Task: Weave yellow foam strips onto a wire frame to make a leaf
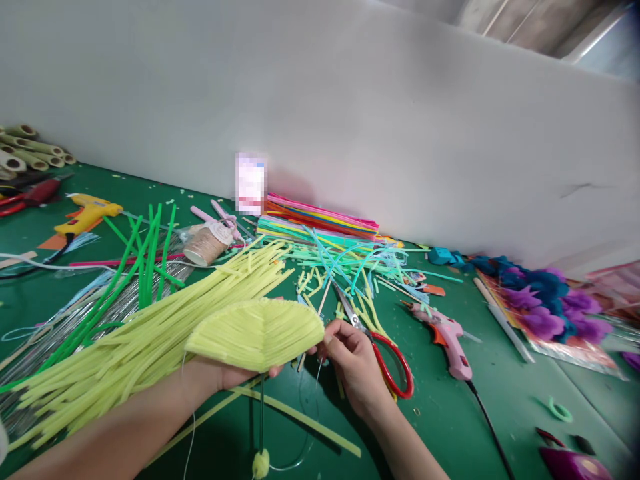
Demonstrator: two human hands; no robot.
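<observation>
My left hand [234, 375] is closed under a yellow-green leaf-shaped piece [260, 330] made of fuzzy pipe cleaners with a centre seam; most of its fingers are hidden beneath. My right hand [357, 363] pinches at the piece's right tip, where a thin pale thread [319, 377] hangs from the fingertips. The fingers partly hide the grip. Below the piece, a dark green stem [261, 407] runs down to a small yellow-green fuzzy ball [261, 463]. Another length of thread trails from the left corner, past my left wrist. Red-handled scissors [393, 363] lie just beside my right hand.
Yellow-green pipe cleaners [150, 333] spread under my left arm, with green ones [145, 267] behind. A twine spool [206, 245], coloured bundles [320, 217] and cut scraps lie toward the wall. A pink glue gun [450, 337] is right, a yellow one [90, 213] left; purple flowers [545, 313] sit far right.
</observation>
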